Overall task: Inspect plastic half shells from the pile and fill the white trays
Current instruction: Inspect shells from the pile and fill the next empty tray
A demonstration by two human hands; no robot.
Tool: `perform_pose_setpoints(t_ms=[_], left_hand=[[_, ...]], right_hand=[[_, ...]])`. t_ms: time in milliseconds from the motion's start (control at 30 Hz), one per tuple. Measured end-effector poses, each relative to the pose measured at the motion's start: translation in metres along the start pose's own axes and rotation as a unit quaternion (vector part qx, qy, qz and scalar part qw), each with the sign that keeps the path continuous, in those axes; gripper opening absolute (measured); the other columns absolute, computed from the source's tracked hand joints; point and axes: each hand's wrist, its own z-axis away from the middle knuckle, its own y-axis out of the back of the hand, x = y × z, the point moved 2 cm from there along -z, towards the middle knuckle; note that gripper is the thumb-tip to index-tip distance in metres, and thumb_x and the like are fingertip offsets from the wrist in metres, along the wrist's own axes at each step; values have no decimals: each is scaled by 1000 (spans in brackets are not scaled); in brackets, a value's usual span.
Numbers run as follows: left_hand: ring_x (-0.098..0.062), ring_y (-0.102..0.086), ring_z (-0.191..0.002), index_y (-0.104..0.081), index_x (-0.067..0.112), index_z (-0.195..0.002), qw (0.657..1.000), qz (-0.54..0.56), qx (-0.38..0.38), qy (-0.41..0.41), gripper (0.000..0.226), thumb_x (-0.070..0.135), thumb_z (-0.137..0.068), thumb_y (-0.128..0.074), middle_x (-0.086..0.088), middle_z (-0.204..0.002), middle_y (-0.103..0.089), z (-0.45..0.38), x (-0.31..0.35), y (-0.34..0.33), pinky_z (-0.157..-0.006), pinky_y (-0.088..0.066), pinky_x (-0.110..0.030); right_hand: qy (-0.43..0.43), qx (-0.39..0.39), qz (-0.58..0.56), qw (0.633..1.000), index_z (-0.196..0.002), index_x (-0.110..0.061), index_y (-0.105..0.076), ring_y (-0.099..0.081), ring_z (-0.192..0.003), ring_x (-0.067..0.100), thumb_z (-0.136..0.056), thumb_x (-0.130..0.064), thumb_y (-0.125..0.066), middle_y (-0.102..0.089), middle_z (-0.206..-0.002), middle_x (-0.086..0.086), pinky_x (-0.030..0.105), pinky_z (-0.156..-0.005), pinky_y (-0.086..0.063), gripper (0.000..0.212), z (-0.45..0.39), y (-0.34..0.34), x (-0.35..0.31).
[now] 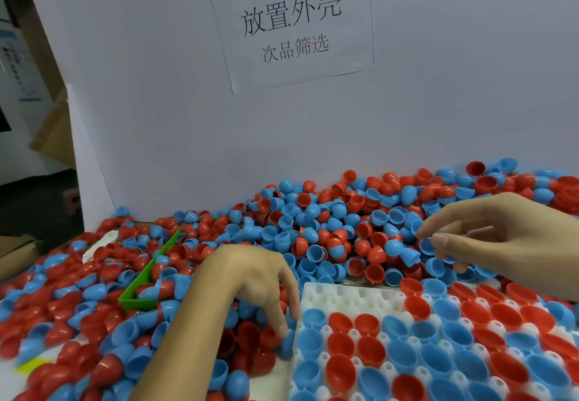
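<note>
White paper sign [291,26] taped on the backboard [438,87] facing you, large "放置外壳", smaller "次品筛选" beneath

You're at a factory sorting station: a printed work sign [291,26] at 12 o'clock, bulk half shells [313,231] heaped across the surface [272,372].
</note>
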Motion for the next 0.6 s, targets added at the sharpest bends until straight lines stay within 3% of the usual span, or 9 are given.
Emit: perform_pose_setpoints(t_ms=[67, 133, 233, 300, 467, 600], left_hand=[[4, -53, -66, -76, 31, -103, 999, -25, -28, 17, 28, 28, -77, -87, 32, -51, -55, -4, 3, -3, -65, -40, -16], [4, -53, -65, -77, 27, -103, 998, -39, -28, 35, 28, 25, -77, -87, 26, -60, -59, -7, 4, -7, -59, -40, -13], [-1, -55, -75, -78, 23, -96, 998, -33, -1, 47, 24, 27, -75, -88, 15, -80, -64, -10, 2, -11, -67, -45, -18], [-5, -57, -79, -76, 23, -87, 999, -18, 24, 35, 18, 34, -76, -87, 13, -78, -66, -9, 2, -11, -77, -49, -24], [-2, -58, -66, -68, 27, -77, 994, -3, 108, -20, 17, 39, -89, -73, 16, -71, -64, 9, -1, 5, -65, -45, -18], [-11, -75, -77, -67, 14, -88, 971, 146, 169, -85, 14, 25, -96, -67, 1, -81, -78, 23, 4, 17, -76, -60, -27]], right_hand=[[1, -1, -2, 1000, -103, -63, -62, -73, -79, 2, -70, -73, -51, -73, -89, -24, 28, -76, -58, 37, 0, 1, -1], [2, -2, -5, 1000, -103, -62, -63, -73, -79, 2, -70, -73, -52, -73, -89, -22, 28, -78, -57, 36, 0, 1, -1], [3, -2, -9, 1000, -103, -60, -64, -73, -79, 3, -70, -73, -52, -74, -88, -19, 30, -80, -56, 38, 1, 2, -2], [5, 1, -17, 1000, -102, -59, -65, -73, -78, 4, -69, -72, -52, -74, -88, -18, 30, -80, -55, 39, 2, 3, -3], [2, -4, -19, 1000, -100, -61, -64, -72, -78, 2, -66, -73, -50, -73, -88, -21, 30, -82, -55, 39, 2, 3, -6], [-3, -7, -21, 1000, -100, -61, -64, -73, -77, 3, -62, -76, -49, -73, -90, -22, 32, -81, -57, 43, 3, 0, -8]])
